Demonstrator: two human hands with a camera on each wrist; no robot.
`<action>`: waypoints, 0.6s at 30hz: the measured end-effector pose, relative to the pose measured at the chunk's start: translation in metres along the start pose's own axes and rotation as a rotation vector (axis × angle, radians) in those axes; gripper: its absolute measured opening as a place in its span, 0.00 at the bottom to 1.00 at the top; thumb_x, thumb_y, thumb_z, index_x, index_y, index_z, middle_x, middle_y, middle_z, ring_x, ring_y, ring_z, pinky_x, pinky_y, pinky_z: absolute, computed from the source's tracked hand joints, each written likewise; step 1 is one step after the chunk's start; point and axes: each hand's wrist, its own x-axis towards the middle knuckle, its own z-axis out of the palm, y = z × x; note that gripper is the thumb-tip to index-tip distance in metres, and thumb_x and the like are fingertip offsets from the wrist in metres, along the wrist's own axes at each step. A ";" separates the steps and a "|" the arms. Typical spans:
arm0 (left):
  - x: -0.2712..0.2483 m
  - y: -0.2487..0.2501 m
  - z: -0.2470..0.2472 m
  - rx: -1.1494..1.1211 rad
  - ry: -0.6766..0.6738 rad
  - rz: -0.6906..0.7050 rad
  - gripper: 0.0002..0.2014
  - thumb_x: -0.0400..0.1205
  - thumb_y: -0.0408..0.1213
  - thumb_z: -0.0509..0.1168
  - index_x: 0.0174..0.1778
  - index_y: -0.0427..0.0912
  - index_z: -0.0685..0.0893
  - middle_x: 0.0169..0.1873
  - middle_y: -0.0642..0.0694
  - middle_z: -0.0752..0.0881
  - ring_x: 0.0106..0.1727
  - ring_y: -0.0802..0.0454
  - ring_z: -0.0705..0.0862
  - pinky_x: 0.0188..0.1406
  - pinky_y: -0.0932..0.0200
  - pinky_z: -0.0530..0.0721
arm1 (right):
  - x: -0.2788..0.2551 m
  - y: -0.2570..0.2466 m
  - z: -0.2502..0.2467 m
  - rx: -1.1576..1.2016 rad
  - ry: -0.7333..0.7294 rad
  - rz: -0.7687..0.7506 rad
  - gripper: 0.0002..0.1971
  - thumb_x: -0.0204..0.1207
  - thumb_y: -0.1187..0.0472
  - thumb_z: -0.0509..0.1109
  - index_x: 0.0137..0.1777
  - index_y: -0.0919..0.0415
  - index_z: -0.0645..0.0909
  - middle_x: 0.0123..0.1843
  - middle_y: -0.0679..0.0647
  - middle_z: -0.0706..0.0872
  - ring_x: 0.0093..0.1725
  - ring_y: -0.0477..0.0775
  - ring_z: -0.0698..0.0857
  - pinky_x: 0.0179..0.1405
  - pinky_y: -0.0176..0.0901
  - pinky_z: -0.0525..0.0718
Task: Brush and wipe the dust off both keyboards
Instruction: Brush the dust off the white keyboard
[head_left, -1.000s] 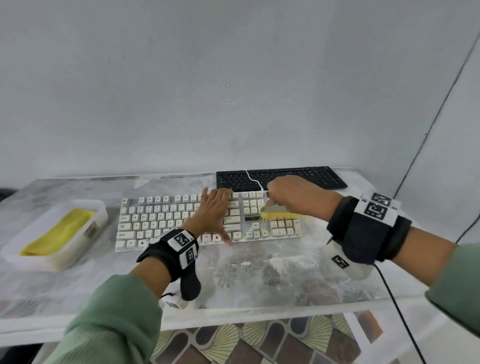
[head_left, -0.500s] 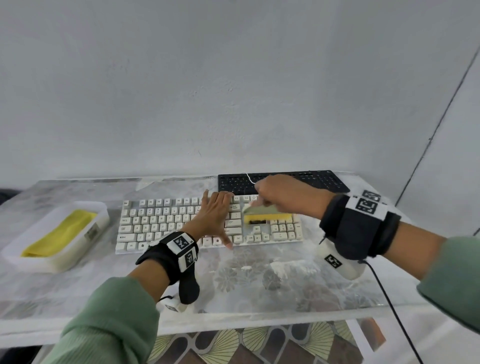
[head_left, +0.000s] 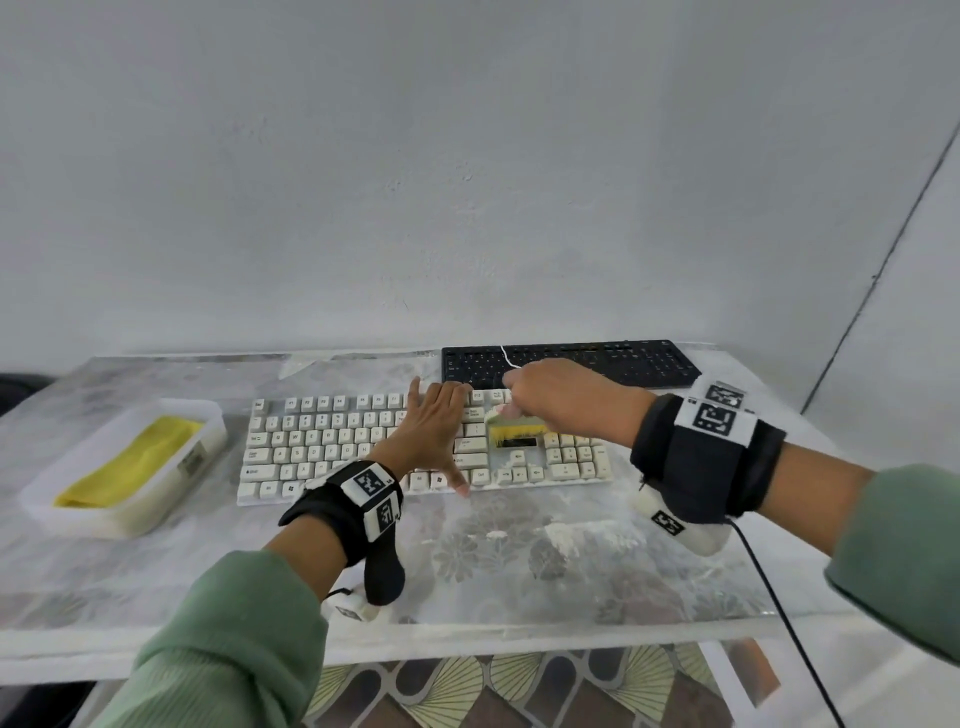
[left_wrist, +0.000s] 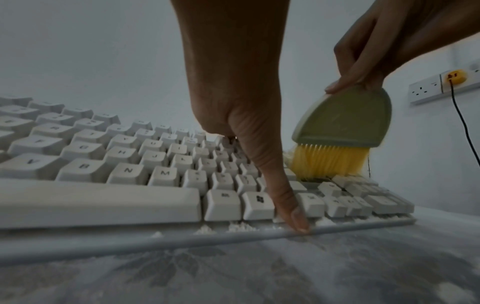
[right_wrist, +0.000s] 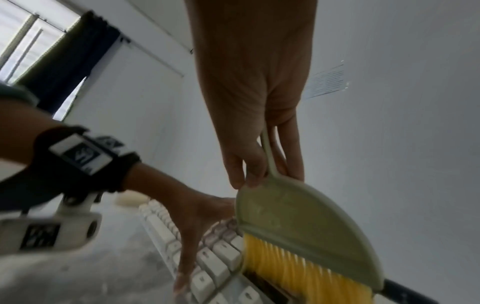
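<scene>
A white keyboard (head_left: 322, 447) (left_wrist: 109, 164) (right_wrist: 213, 261) lies near the front of the table, and a black keyboard (head_left: 597, 361) sits behind it to the right. My left hand (head_left: 434, 431) (left_wrist: 241, 115) lies flat with spread fingers on the white keyboard's middle, thumb at its front edge. My right hand (head_left: 561, 397) (right_wrist: 257, 168) grips the handle of a small grey-green brush (head_left: 517, 427) (left_wrist: 342, 121) (right_wrist: 293, 224). Its yellow bristles (left_wrist: 328, 162) (right_wrist: 285, 267) touch the keys just right of my left hand. White dust (left_wrist: 233, 227) lies along the keyboard's front edge.
A white tray (head_left: 156, 514) holding a folded yellow cloth (head_left: 130, 462) stands at the table's left. White powder (head_left: 587, 535) is scattered on the table in front of the keyboard. A wall socket (left_wrist: 426, 89) with a black cable shows at the right.
The brush has swept leftward and a little farther back across the white keyboard, ending closer to my left hand. My left hand has stayed in place.
</scene>
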 end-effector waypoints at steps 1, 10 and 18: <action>0.000 0.000 0.000 0.004 0.003 0.000 0.68 0.57 0.66 0.78 0.81 0.33 0.48 0.75 0.40 0.60 0.79 0.43 0.56 0.77 0.35 0.33 | 0.001 0.001 0.006 -0.031 -0.009 0.002 0.07 0.81 0.65 0.64 0.42 0.62 0.78 0.30 0.48 0.68 0.30 0.48 0.73 0.30 0.35 0.66; 0.004 -0.003 0.004 0.001 0.012 -0.001 0.68 0.56 0.67 0.78 0.81 0.34 0.47 0.75 0.41 0.60 0.79 0.43 0.57 0.76 0.34 0.33 | -0.017 0.032 -0.020 0.225 0.072 0.290 0.15 0.77 0.74 0.62 0.61 0.65 0.83 0.58 0.57 0.86 0.42 0.51 0.83 0.35 0.35 0.77; 0.004 -0.005 0.007 0.034 0.046 0.000 0.69 0.55 0.69 0.76 0.81 0.34 0.48 0.76 0.41 0.59 0.79 0.43 0.56 0.77 0.34 0.34 | -0.002 0.032 0.026 0.589 0.400 0.599 0.15 0.78 0.74 0.63 0.63 0.68 0.81 0.60 0.62 0.85 0.36 0.50 0.82 0.32 0.29 0.80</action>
